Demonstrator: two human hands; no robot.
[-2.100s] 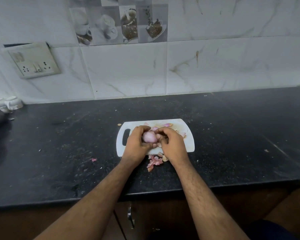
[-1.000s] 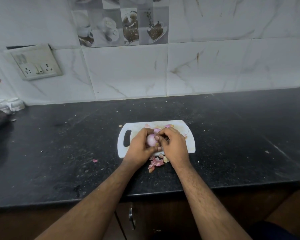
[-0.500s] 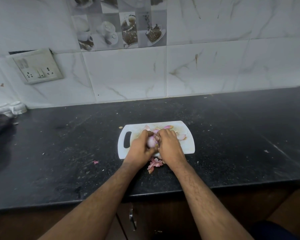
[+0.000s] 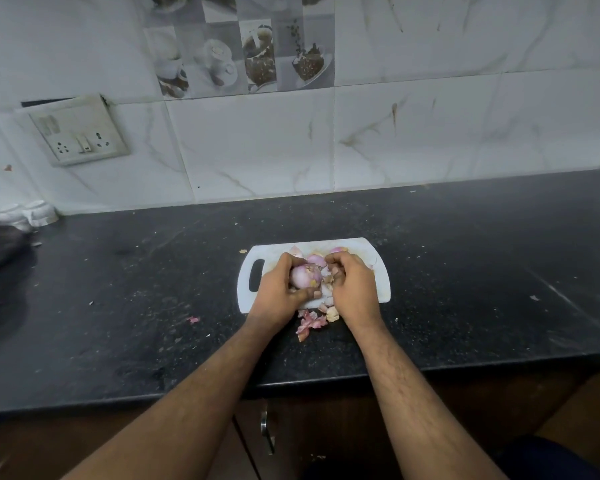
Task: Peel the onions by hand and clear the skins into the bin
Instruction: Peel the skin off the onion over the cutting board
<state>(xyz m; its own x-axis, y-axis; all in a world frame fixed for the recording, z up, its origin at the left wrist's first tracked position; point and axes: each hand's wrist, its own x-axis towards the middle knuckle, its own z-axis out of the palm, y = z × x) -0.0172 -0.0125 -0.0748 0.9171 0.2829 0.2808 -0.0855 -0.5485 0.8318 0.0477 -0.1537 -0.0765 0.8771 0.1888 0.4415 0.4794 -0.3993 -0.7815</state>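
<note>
Gripping the onion (image 4: 302, 276), left hand (image 4: 278, 293) and skin-pinching right hand (image 4: 352, 289) hide the board (image 4: 378, 271).

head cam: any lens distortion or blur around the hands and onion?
Head view: wide-angle bowing curves the counter edge and wall tiles; centre is sharp, so the onion, left hand and right hand read clearly; light is dim and even, without glare.

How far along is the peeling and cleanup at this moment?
Done: some skins already lie off the board's front edge. In hand: the left hand holds a mostly bare onion; the right hand pinches skin. Left: more onions behind; no bin visible.
</note>
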